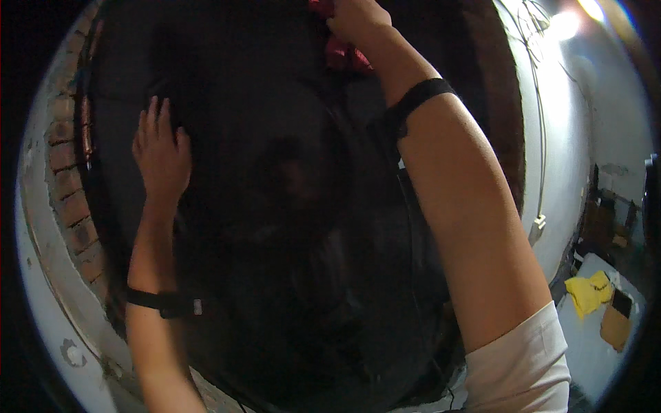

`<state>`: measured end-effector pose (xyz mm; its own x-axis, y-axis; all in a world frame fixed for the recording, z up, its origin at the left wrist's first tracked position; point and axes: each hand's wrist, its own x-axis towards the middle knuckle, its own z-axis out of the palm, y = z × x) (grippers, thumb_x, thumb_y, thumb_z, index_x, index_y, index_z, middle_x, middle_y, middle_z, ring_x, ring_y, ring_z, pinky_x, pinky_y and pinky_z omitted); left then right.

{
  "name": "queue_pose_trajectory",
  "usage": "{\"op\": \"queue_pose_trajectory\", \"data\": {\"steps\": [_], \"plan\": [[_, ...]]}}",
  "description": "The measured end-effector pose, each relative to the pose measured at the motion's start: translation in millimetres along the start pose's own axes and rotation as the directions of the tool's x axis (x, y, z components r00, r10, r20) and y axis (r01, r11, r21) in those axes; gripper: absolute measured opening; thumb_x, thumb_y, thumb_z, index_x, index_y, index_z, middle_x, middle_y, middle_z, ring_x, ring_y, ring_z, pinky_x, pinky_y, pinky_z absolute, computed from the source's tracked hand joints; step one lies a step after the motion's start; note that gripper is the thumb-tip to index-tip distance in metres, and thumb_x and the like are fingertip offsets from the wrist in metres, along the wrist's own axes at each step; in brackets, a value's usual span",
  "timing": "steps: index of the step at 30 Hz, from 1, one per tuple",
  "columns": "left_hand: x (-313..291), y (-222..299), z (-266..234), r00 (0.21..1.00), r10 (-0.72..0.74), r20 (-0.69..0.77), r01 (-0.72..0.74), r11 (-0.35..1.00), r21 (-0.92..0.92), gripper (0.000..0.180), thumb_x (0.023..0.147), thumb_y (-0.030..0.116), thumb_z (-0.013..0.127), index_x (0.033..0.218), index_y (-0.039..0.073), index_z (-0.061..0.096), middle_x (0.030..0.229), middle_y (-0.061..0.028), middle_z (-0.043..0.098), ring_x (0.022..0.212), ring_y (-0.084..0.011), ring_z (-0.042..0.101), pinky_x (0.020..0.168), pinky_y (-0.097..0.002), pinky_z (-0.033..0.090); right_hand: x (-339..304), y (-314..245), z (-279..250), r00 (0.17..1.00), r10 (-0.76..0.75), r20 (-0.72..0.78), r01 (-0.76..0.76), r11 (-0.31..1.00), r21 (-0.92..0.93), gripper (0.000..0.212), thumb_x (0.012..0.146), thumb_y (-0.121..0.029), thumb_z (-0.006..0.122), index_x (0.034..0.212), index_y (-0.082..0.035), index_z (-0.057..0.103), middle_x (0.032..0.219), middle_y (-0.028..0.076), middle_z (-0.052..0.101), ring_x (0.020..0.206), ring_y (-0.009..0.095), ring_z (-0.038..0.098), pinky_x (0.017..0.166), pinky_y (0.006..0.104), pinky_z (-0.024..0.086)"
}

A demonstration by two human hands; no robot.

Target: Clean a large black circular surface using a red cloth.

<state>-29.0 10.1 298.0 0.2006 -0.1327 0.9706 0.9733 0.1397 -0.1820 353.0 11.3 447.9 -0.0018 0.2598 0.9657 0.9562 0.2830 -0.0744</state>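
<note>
A large dark, glossy pane point(275, 227) fills the middle of the head view, with faint reflections on it. High on the pane, right of centre, my right hand point(359, 20) is closed on a red cloth point(342, 56). Part of the cloth hangs below the hand; the upper edge of the picture cuts off the rest. My left hand point(162, 155) rests on the left part of the pane, fingers stretched upward and holding nothing. Each forearm wears a black strap, and a white sleeve point(520, 361) covers my upper right arm.
Bare bricks point(69, 184) border the pane on the left. To the right, a cable with a white connector point(539, 223) hangs along a pale wall point(568, 131), below a bright lamp point(564, 26). At lower right, a yellow cloth point(586, 292) and a brown flat piece point(615, 327) lie on a white surface point(585, 354).
</note>
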Motion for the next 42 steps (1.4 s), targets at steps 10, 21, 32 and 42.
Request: {"op": "queue_pose_trajectory", "data": {"steps": [10,21,32,42], "plan": [[3.5,-34.6,-7.1,0.994,0.105,-0.008,-0.105,0.994,-0.017,0.055,0.110,0.027,0.042,0.165,0.019,0.040,0.173,-0.0036,0.036,0.157,-0.0316,0.037,0.128,-0.0542,0.028,-41.9,86.7,17.2,0.990,-0.051,-0.131,0.030,0.987,-0.159,0.043,0.093,-0.031,0.074,0.134,-0.018,0.068,0.138,0.012,0.066,0.122,0.036,0.070,0.095,0.0478,0.062],[-11.6,-76.3,-0.8,0.993,0.111,-0.051,-0.111,0.994,-0.002,0.055,0.113,0.027,0.036,0.166,0.014,0.038,0.174,-0.0070,0.035,0.159,-0.0324,0.034,0.130,-0.0492,0.027,-37.7,68.4,11.8,0.991,0.045,-0.128,-0.066,0.984,-0.164,0.038,0.091,-0.029,0.076,0.123,-0.011,0.076,0.127,0.015,0.073,0.111,0.037,0.075,0.091,0.0462,0.063],[-13.1,-60.1,-9.0,0.999,0.034,-0.035,-0.033,0.999,0.037,0.055,0.111,0.024,0.041,0.164,0.011,0.039,0.174,-0.0075,0.035,0.159,-0.0318,0.033,0.130,-0.0496,0.027,23.2,-39.9,10.8,0.987,-0.014,-0.160,-0.006,0.992,-0.123,0.029,0.091,-0.027,0.075,0.117,-0.013,0.078,0.120,0.011,0.078,0.113,0.033,0.075,0.094,0.0449,0.062],[-17.4,-53.2,-8.8,0.995,0.032,-0.094,-0.035,0.999,-0.024,0.055,0.109,0.025,0.048,0.163,0.012,0.044,0.170,-0.0079,0.041,0.158,-0.0303,0.037,0.130,-0.0490,0.029,53.0,-122.8,7.7,0.978,-0.203,0.041,0.207,0.962,-0.181,0.040,0.109,-0.024,0.060,0.145,-0.006,0.061,0.143,0.016,0.064,0.127,0.033,0.064,0.105,0.0449,0.056]]}}
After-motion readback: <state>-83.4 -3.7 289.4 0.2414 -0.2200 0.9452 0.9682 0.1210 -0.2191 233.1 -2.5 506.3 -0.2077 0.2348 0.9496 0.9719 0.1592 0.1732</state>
